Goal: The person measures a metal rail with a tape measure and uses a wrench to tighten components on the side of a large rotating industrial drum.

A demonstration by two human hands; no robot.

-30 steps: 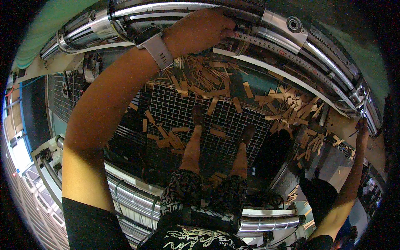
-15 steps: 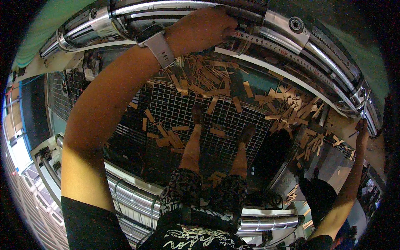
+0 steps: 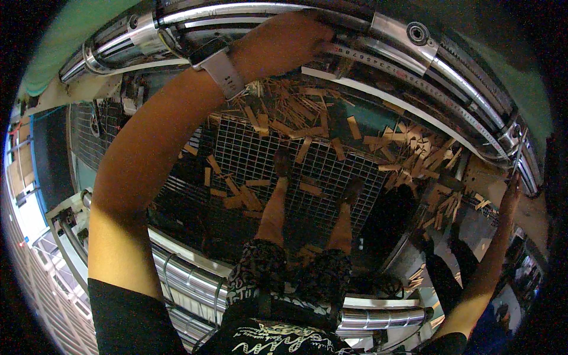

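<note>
My left hand point(image 3: 296, 40), with a watch point(image 3: 220, 64) on its wrist, reaches across to the far machine. Its fingers curl in against the dark underside of a long metal shaft point(image 3: 242, 13), beside a curved measuring scale point(image 3: 378, 64). What they close on is hidden in shadow. A silver block point(image 3: 405, 38) with a round bolt sits on the shaft to the right of this hand. Far to the right, my right hand point(image 3: 515, 184) is at the shaft's end, by a thin metal rod point(image 3: 520, 148). Its fingers are small and dim and appear closed.
Wooden strips point(image 3: 296, 112) lie scattered over the floor and a metal grating point(image 3: 236, 142) under my feet. Behind me runs another set of shiny rollers point(image 3: 378, 318). At the lower right, a person's dark-clad legs point(image 3: 447, 269) show beside my right forearm.
The person at the lower right has shifted, and more of their legs shows. My right hand has moved slightly down; my left hand keeps its place at the shaft.
</note>
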